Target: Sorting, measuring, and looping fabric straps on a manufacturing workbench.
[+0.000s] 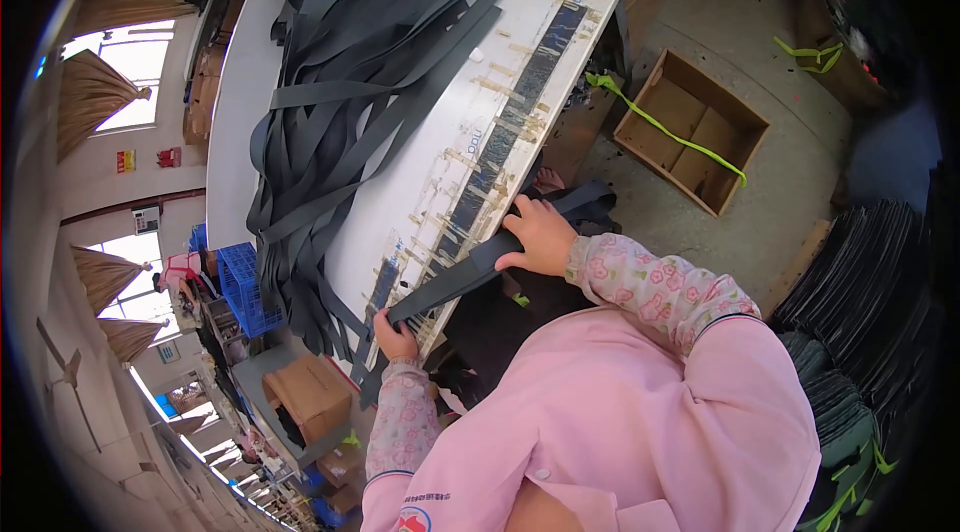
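we see the left hand (395, 337) closed round one end of a black strip (470, 277), fingers curled tight on it at the near edge of the white table (240, 122). the right hand (540, 237) lies on the same strip further right, palm down, fingers spread narrow and pressing it flat rather than gripping, so we judge the strip is pulled taut between the two hands along the table edge. that edge carries a taped ruler band (500, 137) with pale marks, and the strip lies just beside it, likely so its length can be read against the marks. the strip's far end runs off past the right hand over dark cloth below. a big pile of strips (340, 102) covers the far left of the table, well apart from the hands. on the floor to the right sits an open box (690, 127) with a green strap (660, 122) across it
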A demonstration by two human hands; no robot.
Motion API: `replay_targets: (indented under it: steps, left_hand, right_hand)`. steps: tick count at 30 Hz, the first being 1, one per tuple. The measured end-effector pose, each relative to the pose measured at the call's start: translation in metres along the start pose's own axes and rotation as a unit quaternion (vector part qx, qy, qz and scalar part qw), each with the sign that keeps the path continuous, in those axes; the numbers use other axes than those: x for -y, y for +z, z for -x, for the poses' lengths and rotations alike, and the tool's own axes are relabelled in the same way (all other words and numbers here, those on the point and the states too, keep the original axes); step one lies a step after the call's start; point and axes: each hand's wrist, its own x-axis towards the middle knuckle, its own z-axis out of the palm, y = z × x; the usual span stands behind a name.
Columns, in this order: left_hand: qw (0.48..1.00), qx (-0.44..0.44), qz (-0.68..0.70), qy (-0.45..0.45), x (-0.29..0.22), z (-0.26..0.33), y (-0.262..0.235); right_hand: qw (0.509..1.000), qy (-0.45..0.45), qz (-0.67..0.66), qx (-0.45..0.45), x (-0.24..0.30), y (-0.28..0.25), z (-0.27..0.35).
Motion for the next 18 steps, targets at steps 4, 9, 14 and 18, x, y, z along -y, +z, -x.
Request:
replay_targets:
  steps: [4,9,14,18]
  left_hand:
    - [1.0,-0.004,0.005,0.005,0.001,0.001,0.001]
    - [1.0,-0.007,0.014,0.005,-0.004,0.0,-0.002]
    - [1.0,-0.022,0.017,0.007,-0.007,-0.002,-0.001]
    - [1.0,-0.02,0.024,0.002,-0.008,-0.005,-0.002]
  right_hand:
    - [0.997,0.028,-0.067,-0.027,-0.007,-0.003,-0.003]
    - [0.978,-0.012,-0.065,-0.198,-0.059,-0.02,0.005]
    - [0.647,0.453,-0.353,-0.503,-0.242,-0.061,0.058]
    - [0.328,0.409,-0.593,-0.611,-0.322,-0.058,0.149]
